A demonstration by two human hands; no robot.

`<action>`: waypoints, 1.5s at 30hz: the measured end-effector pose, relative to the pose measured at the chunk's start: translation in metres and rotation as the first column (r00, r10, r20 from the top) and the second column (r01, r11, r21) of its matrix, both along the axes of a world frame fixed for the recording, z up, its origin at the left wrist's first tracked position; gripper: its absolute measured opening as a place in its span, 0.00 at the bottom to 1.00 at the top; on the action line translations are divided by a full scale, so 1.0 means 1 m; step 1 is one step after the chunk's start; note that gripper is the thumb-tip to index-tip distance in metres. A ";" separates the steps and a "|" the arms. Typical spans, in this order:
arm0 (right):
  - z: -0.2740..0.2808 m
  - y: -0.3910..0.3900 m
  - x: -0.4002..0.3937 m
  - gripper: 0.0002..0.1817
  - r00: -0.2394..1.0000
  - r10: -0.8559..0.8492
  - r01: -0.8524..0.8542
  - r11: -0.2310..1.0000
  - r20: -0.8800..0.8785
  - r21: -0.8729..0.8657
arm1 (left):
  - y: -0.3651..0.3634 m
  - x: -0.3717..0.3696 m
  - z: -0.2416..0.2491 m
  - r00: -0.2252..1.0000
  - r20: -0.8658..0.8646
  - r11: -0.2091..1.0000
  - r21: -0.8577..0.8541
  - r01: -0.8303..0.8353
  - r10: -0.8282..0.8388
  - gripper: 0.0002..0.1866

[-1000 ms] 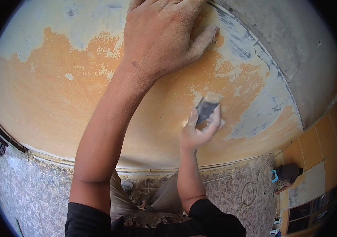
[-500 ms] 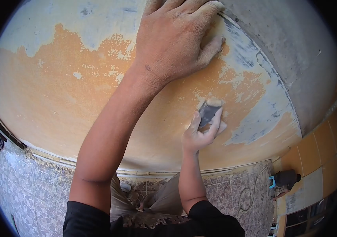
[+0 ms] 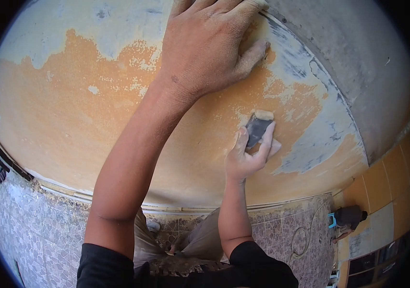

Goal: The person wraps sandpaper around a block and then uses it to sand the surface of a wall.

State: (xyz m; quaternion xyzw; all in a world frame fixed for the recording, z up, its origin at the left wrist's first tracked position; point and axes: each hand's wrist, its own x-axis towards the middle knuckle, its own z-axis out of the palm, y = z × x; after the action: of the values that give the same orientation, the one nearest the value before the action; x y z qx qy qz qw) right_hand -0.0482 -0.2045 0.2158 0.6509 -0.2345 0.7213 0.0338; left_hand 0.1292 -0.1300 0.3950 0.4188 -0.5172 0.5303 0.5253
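My left hand (image 3: 205, 48) rests against the painted wall (image 3: 70, 120), its thumb apart from the other fingers and dusted pale. The fingertips are partly cut off by the top edge of the view. Lower and to the right, my right hand (image 3: 246, 161) grips a sanding block (image 3: 259, 130), dark grey with a cream-coloured end, between thumb and fingers. The block is against the wall, on orange paint beside a worn pale patch (image 3: 306, 149). Pale dust covers the right fingers.
Bare grey plaster (image 3: 349, 53) borders the paint on the right. Below lies a stone-patterned tiled floor (image 3: 46, 235) with a looped hose (image 3: 301, 240). A person (image 3: 350, 218) sits on a blue stool (image 3: 331, 221) at the lower right, near another orange wall.
My right hand has moved the sanding block slightly up and to the right along the wall. My left hand has shifted a little to the left.
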 end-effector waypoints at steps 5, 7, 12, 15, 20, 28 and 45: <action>-0.076 -0.018 0.001 0.39 0.993 -0.112 0.115 0.991 0.049 -0.070 | -0.002 0.000 -0.002 1.000 0.007 0.999 -0.028 0.024 -0.024 0.26; -0.139 -0.012 -0.008 0.38 0.992 -0.115 0.113 0.992 -0.048 -0.052 | -0.002 0.001 0.000 0.999 0.021 0.997 -0.056 0.046 -0.045 0.26; -0.028 -0.002 -0.013 0.35 1.000 -0.002 0.002 0.999 -0.011 0.046 | 0.003 0.000 0.002 0.999 0.019 1.000 0.002 0.027 -0.027 0.25; 0.010 -0.011 -0.007 0.34 0.999 0.031 -0.033 0.996 0.030 0.079 | 0.004 -0.003 0.002 0.999 0.005 0.999 0.005 0.037 -0.037 0.25; -0.123 -0.013 -0.009 0.37 0.997 -0.067 0.068 0.997 0.030 -0.041 | 0.006 -0.003 0.002 1.000 0.002 1.000 0.024 0.002 -0.002 0.25; 0.006 -0.007 -0.013 0.37 0.994 0.057 -0.062 0.997 0.096 0.053 | 0.010 -0.011 0.005 0.992 -0.042 0.985 0.129 -0.112 0.118 0.25; 0.002 -0.010 0.004 0.35 0.990 -0.073 0.069 0.997 0.123 0.038 | 0.013 0.014 0.005 0.982 0.157 0.973 0.184 -0.137 0.109 0.29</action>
State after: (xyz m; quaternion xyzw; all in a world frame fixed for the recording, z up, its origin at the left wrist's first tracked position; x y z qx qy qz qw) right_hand -0.0440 -0.2145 0.2174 0.5964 -0.2713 0.7547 0.0336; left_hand 0.1437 -0.1169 0.4003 0.4593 -0.5763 0.5382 0.4091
